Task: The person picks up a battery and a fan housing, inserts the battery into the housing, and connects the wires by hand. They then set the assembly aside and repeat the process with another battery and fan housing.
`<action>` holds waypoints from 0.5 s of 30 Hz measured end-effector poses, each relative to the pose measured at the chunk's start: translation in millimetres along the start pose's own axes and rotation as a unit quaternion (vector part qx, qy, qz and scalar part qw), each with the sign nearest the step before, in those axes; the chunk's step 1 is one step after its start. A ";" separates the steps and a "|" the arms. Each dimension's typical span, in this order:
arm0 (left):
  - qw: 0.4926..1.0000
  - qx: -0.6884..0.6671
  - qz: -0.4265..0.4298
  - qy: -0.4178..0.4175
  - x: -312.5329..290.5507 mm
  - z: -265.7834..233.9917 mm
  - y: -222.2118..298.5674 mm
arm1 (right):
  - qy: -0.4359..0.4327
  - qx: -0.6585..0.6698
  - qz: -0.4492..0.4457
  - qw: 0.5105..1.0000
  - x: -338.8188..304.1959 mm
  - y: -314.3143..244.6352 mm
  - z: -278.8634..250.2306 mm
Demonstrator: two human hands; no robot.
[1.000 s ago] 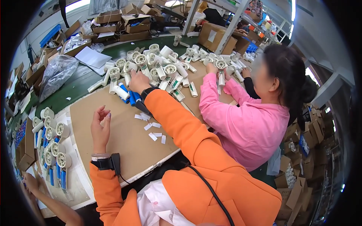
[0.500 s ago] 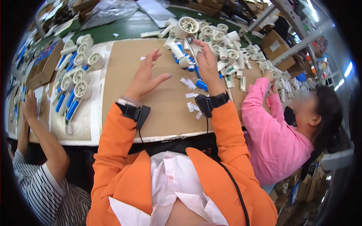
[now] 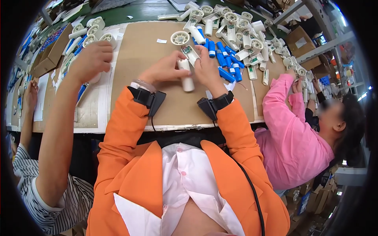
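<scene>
Nearest the camera are two orange sleeves, each with a black wrist strap, reaching up onto the brown counter [image 3: 134, 59]. The left hand [image 3: 163, 70] and the right hand [image 3: 206, 70] meet over a white tube-shaped handle [image 3: 186, 76], which stands roughly upright in the picture between them. The left hand's fingers curl around its upper end from the left; the right hand closes on the same end from the right, thumb against the tube. The lower part of the tube sticks out below both hands, toward the body. Whether the tube rests on the counter or is lifted just clear of it cannot be told from this angle.

Just beyond the right hand's fingertips lies an open white half-shell with a small circuit board [image 3: 190, 54] inside, and beside it, farther right, a loose cluster of blue cylinders [image 3: 222, 61]. Beyond the left hand, a white round wheel-like part [image 3: 180, 37] lies flat on the counter.

Farther off, past both hands, a heap of white plastic housings [image 3: 236, 29] spreads across the far side of the counter toward the right.

Well left of the left hand, another person's bare arm rises, its hand [image 3: 91, 59] loosely closed near white round parts [image 3: 92, 33]. Well right of the right hand, a person in a pink sleeve [image 3: 281, 106] reaches into the white parts.
</scene>
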State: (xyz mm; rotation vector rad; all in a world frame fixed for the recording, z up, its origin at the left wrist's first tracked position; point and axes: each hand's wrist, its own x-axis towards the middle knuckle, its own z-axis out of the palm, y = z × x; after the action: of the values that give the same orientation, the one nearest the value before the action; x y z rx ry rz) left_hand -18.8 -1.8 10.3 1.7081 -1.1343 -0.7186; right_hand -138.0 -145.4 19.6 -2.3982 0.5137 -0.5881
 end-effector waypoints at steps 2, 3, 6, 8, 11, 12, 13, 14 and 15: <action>0.999 0.006 0.003 0.037 1.3 -12.0 -3.1 | -0.001 -0.032 -0.013 0.999 -5.0 6.7 -1.0; 0.998 0.009 0.003 0.056 1.5 -17.2 -7.6 | -0.005 -0.062 -0.029 0.998 -8.5 9.4 -0.6; 0.987 0.126 0.016 0.101 3.6 -25.5 -23.7 | -0.052 -0.123 -0.015 0.991 -16.3 -3.6 -6.4; 0.975 0.184 0.026 0.120 5.1 -25.8 -28.4 | -0.137 -0.184 0.040 0.973 -18.9 -16.4 -13.6; 0.917 0.291 0.169 0.216 4.9 -20.8 -27.1 | -0.151 -0.161 0.014 0.975 -22.8 -13.4 -19.5; 0.917 0.291 0.171 0.213 5.0 -18.1 -26.9 | -0.159 -0.149 -0.001 0.976 -23.4 -12.3 -20.4; 0.918 0.293 0.172 0.207 2.0 -16.5 -21.3 | -0.160 -0.147 -0.003 0.976 -21.2 -9.4 -22.5; 0.918 0.294 0.172 0.201 -1.0 -15.0 -16.0 | -0.127 -0.140 -0.013 0.982 -17.3 -2.8 -28.6; 0.919 0.294 0.174 0.195 -3.4 -13.6 -10.7 | -0.093 -0.135 -0.023 0.986 -14.1 4.4 -37.8</action>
State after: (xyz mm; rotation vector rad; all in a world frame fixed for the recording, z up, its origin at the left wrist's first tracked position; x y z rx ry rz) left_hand -4.8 8.0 5.7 1.9369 -1.3921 0.2154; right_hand -170.2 -159.4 39.9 -2.6933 0.4836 -0.3233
